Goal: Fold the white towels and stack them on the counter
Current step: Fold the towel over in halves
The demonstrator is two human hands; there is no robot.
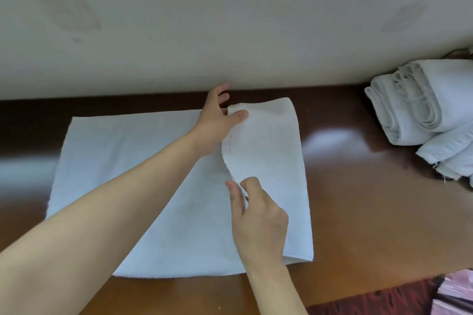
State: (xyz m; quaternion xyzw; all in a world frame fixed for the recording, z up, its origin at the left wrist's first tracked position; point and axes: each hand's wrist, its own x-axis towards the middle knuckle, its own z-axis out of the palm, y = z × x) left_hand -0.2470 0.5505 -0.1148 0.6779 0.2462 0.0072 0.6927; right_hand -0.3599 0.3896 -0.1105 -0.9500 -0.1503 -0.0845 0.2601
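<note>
Currently, in the head view, one white towel (143, 186) lies flat on the brown counter (358, 199), with its right portion doubled over leftward as a flap (268, 151). Left hand (216, 123): thumb and fingers pinch the flap's far corner, at the towel's far edge. Right hand (259, 215): thumb and forefinger pinch the flap's loose edge, nearer the towel's front. Right of the towel, well apart, a pile of folded white towels (422, 100) sits by the wall (230, 20).
</note>
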